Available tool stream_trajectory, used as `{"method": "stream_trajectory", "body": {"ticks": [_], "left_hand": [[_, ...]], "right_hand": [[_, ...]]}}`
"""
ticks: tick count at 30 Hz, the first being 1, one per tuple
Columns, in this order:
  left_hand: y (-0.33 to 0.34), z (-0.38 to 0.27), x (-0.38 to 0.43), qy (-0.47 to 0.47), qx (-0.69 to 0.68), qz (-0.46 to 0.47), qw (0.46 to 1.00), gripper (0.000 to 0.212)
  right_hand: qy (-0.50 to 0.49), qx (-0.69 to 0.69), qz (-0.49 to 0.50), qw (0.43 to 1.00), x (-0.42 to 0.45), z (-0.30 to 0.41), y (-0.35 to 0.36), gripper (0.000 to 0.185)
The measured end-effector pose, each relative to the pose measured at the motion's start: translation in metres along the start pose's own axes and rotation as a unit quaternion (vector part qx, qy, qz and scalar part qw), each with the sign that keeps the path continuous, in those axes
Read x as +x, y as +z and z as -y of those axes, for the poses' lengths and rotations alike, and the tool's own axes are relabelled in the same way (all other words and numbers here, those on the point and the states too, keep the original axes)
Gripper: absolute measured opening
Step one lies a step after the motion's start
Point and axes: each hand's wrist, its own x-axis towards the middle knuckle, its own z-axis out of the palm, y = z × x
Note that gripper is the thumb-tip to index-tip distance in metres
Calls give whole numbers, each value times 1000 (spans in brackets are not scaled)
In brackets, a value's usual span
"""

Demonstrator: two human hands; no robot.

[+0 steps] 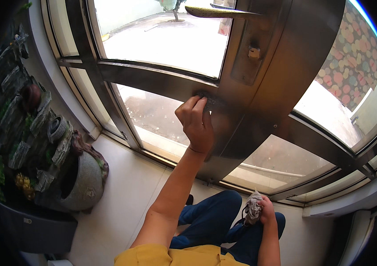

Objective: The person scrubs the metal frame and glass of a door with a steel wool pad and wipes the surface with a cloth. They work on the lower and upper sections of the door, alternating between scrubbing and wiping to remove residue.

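Observation:
My left hand is raised to the metal door, its fingers closed on a dark scouring pad, probably steel wool. The pad lies against the door where the crossbar meets the wide upright, below the lock plate. Lower right, over my bent knee, my right hand holds a crumpled grey cloth. A dark strap or cord hangs beside the cloth. The fingers partly cover the pad.
A lever handle juts out above the lock plate. Glass panes flank the upright. On the left stands a rockery fountain with a round grey pot and a dark basin. The pale tiled floor lies below.

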Motion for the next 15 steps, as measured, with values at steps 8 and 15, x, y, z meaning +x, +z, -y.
{"method": "stream_trajectory", "body": {"ticks": [8,15], "left_hand": [[-11,-5,-14,-4,-63,75,995,33],[-11,0,-23,-29,-96,51,994,32]], "right_hand": [[20,-25,8,999,11,-6,0,34],[14,-36,11,999,17,-11,2,35]]}}
